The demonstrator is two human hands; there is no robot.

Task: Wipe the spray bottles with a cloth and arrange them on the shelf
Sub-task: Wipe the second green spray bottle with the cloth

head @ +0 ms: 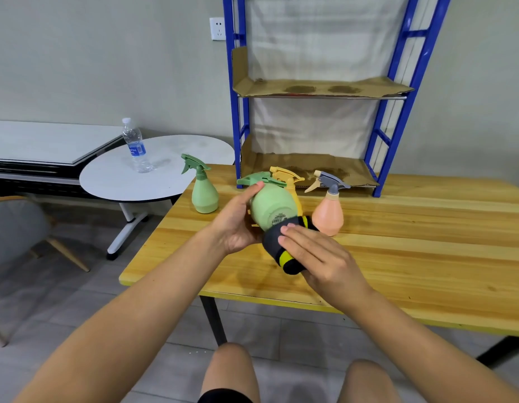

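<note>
Nearest the camera, the right hand (pixel 316 254) presses a dark cloth (pixel 277 242) with flat fingers against the tilted green spray bottle (pixel 271 207), which the left hand (pixel 238 225) grips above the wooden table (pixel 398 257). Behind it, at 12 o'clock, a yellow bottle (pixel 286 177) is mostly hidden, perhaps standing; the blue shelf (pixel 380 158) stands beyond.

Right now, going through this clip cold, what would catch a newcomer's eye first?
The two hands at centre: the left hand holds a tipped green spray bottle while the right hand presses a black and yellow cloth to its base. Next, the blue shelf behind stands on the wooden table, its cardboard-lined levels holding no bottles. Three other spray bottles wait on the table: green, yellow and pink.
</note>
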